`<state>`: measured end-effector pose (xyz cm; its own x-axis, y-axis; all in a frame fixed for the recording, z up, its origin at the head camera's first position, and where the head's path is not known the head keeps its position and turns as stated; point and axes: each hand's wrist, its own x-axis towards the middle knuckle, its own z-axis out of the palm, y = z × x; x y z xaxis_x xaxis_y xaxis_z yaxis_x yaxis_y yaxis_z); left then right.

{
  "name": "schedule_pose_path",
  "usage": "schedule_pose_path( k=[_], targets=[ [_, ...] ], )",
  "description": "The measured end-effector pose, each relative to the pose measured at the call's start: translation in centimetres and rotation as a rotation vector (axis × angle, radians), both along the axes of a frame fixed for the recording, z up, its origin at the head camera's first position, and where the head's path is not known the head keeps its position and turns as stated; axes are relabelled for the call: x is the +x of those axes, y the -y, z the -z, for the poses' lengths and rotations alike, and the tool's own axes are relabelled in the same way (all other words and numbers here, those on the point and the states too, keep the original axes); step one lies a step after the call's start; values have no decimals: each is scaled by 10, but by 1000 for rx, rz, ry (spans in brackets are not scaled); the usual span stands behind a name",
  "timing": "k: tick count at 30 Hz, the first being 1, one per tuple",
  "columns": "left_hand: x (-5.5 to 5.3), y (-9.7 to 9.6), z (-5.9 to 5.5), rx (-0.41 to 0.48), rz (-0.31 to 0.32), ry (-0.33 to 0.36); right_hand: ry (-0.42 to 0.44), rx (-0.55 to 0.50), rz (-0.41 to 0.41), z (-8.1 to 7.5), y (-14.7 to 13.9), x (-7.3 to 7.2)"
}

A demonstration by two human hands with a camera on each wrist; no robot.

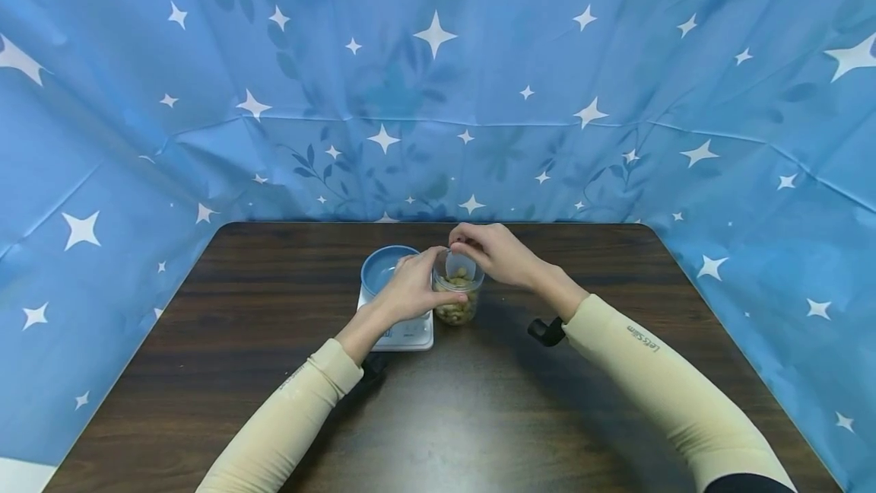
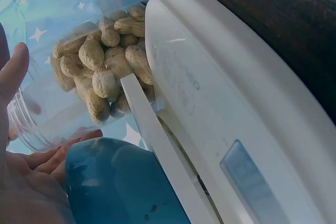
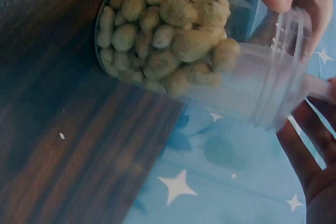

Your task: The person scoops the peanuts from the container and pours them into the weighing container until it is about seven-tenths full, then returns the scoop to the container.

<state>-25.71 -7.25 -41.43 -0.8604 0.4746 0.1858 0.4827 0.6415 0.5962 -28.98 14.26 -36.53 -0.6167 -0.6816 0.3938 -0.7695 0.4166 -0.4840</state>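
A clear plastic jar (image 1: 457, 312) holds peanuts (image 3: 157, 35) in their shells. My left hand (image 1: 414, 286) grips it near the rim, thumb on the near side and fingers round the far side. My right hand (image 1: 496, 252) is above the mouth, pinching the handle of a translucent scoop (image 1: 460, 265) whose bowl is down inside the jar. In the right wrist view the scoop (image 3: 249, 74) reaches the top of the peanuts. Left of the jar, a blue bowl (image 1: 379, 272) sits on a white kitchen scale (image 1: 411, 337), partly behind my left hand.
The scale's small display (image 2: 252, 182) shows in the left wrist view. A dark wooden table (image 1: 438, 402) lies under everything, with a tiny pale crumb (image 3: 62, 136) on it. A blue curtain (image 1: 438, 97) with white stars hangs behind the far edge.
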Motion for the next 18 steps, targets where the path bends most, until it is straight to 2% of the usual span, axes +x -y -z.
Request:
schedule_pose_path(
  k=[7,10,15,18],
  targets=[
    [1,-1,-1,-1,-13,2,-47,-47,141,3,5,3],
    [1,-2,-1,4,-12,6,-36,-76,207,1,6,5],
    [2,-2,0,19,-9,10,4,-117,259,-1,8,7],
    [1,-1,0,23,-9,7,2,-113,264,-2,11,7]
  ],
)
